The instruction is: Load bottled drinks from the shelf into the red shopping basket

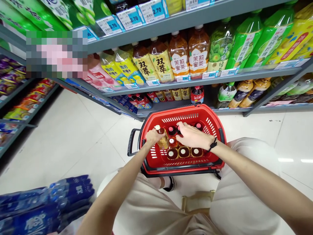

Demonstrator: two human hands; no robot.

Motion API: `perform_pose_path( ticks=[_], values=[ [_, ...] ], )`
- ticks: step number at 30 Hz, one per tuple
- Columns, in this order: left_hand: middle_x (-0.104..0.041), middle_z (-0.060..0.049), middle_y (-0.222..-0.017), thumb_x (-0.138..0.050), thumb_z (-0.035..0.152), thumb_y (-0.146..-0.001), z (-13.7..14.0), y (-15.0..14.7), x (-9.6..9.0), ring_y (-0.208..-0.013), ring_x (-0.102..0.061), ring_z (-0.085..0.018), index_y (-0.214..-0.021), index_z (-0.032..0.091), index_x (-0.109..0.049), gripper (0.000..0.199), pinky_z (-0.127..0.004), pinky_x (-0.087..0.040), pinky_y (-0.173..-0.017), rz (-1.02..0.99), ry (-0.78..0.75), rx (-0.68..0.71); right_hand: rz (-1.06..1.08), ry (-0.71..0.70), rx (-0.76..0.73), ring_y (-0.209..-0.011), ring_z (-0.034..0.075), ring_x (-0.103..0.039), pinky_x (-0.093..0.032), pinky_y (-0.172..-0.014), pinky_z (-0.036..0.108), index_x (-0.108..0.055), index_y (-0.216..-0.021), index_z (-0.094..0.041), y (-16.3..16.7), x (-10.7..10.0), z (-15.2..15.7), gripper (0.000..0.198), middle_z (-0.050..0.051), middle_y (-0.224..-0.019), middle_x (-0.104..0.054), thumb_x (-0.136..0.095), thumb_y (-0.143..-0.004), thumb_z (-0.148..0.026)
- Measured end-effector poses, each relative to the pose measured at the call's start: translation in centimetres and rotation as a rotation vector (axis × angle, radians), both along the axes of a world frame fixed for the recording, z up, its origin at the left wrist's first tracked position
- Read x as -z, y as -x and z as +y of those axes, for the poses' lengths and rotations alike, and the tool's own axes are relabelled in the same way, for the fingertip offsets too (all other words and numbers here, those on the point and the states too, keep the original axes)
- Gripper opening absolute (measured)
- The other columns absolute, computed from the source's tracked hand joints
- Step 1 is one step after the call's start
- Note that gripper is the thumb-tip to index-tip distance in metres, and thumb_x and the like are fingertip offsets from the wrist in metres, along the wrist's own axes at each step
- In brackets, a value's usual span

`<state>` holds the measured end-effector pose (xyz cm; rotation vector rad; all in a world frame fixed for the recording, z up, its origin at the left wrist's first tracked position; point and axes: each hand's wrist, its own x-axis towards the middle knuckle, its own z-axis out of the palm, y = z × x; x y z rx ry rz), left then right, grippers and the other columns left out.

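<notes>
A red shopping basket (210,122) stands on the floor in front of me, with several capped drink bottles (184,152) upright inside. My left hand (153,136) is closed around a tea bottle (162,137) at the basket's left side, its white cap showing above my fingers. My right hand (192,135) reaches over the middle of the basket, fingers curled on the top of another bottle there. A black band sits on my right wrist.
Grey shelves (186,81) of bottled teas and green drinks run behind the basket, with price tags along their edges. More shelves of goods (22,101) line the left. Packs of blue water bottles (44,202) lie at bottom left. The floor is pale tile.
</notes>
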<state>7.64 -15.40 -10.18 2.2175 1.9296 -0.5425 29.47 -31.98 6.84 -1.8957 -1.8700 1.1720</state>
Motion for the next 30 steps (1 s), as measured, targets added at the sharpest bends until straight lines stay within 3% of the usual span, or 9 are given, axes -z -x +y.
perform_pose_path(
  ticks=[8, 15, 19, 24, 30],
  values=[
    [-0.075, -0.028, -0.124, -0.084, 0.067, -0.079, -1.6, 1.1, 4.4, -0.121, -0.074, -0.039, -0.13, 0.004, -0.069, 0.083, -0.037, -0.058, -0.092, -0.051, 0.077, -0.175, 0.0, -0.007, 0.028, -0.132, 0.036, -0.064, -0.049, -0.103, 0.043, -0.049, -0.131, -0.013, -0.9, 0.0, -0.3, 0.03, 0.025, -0.142, -0.063, -0.05, -0.105, -0.027],
    [-0.075, -0.026, -0.125, -0.089, 0.062, -0.078, -2.3, 1.6, 6.4, -0.122, -0.072, -0.036, -0.122, 0.007, -0.072, 0.073, -0.042, -0.058, -0.098, -0.09, 0.145, -0.244, -0.002, 0.011, 0.007, -0.136, 0.038, -0.062, -0.047, -0.109, 0.046, -0.048, -0.136, -0.011, -0.9, 0.1, -0.2, 0.034, 0.026, -0.147, -0.06, -0.049, -0.106, -0.027],
    [-0.077, -0.019, -0.114, -0.084, 0.057, -0.087, -2.2, 2.0, 7.0, -0.112, -0.074, -0.03, -0.105, 0.009, -0.073, 0.053, -0.045, -0.059, -0.098, -0.147, 0.182, -0.245, -0.018, 0.002, -0.014, -0.132, 0.039, -0.063, -0.048, -0.107, 0.05, -0.05, -0.137, -0.01, -0.8, 0.6, -0.1, 0.035, 0.025, -0.141, -0.063, -0.046, -0.108, -0.03],
    [-0.07, -0.002, -0.083, -0.081, 0.044, -0.094, -2.7, 2.8, 7.2, -0.085, -0.073, -0.02, -0.081, 0.013, -0.067, 0.037, -0.036, -0.06, -0.086, -0.308, 0.256, -0.193, -0.039, 0.006, -0.036, -0.131, 0.038, -0.064, -0.047, -0.105, 0.048, -0.052, -0.136, -0.012, -0.9, 1.0, -0.1, 0.035, 0.023, -0.139, -0.065, -0.047, -0.108, -0.031],
    [-0.073, -0.005, -0.099, -0.076, 0.036, -0.1, -3.1, 2.1, 6.4, -0.097, -0.073, -0.022, -0.097, 0.012, -0.071, 0.024, -0.041, -0.061, -0.092, -0.35, 0.259, -0.022, -0.108, 0.021, -0.06, -0.129, 0.037, -0.066, -0.048, -0.099, 0.044, -0.054, -0.138, -0.012, -0.9, 1.0, -0.1, 0.037, 0.021, -0.136, -0.068, -0.047, -0.108, -0.033]
  ],
)
